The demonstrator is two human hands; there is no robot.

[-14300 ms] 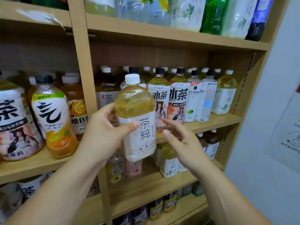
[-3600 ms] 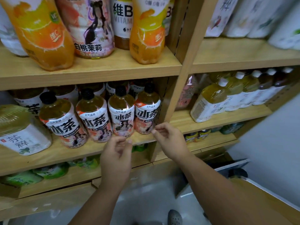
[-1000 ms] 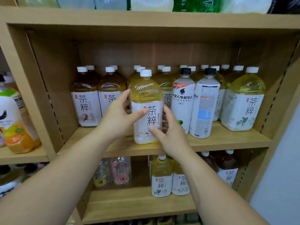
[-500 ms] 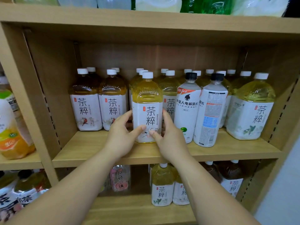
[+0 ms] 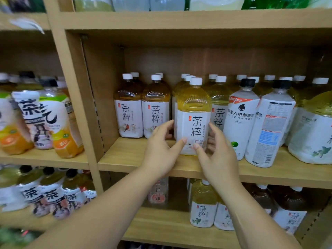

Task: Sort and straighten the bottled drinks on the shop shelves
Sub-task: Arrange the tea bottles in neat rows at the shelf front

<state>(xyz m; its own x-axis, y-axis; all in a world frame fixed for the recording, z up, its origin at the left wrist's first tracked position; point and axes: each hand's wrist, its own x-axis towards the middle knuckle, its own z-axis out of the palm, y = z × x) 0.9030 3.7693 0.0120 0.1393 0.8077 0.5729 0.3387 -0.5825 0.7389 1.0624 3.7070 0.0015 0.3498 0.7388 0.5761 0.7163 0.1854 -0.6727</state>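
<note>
**Both hands round a yellow tea bottle on the middle shelf**

We see the left hand (image 5: 161,150) and the right hand (image 5: 218,159) cupping a clear plastic bottle of pale yellow tea with a white cap and white label (image 5: 193,114) low down, one hand on each side. The left thumb lies on the front of the label and the left fingers run up the bottle's left side. The right thumb touches the front just beside it and the right fingers curl round the right side. Both sets of fingers are spread and clamped on this bottle.

It stands upright on the light wooden shelf board (image 5: 129,159), near the front edge, ahead of a row of similar bottles. Just to its left we note two amber tea bottles with white caps (image 5: 128,112). Just to its right are two white-wrapped bottles with black caps (image 5: 240,123); we cannot tell whether the nearer one touches it.

A larger pale green bottle (image 5: 312,137) sits far right, cut off by the frame. Smaller tea bottles (image 5: 203,207) stand on the shelf below. The left bay holds orange-bottomed drink bottles (image 5: 62,137), which are blurred.
</note>
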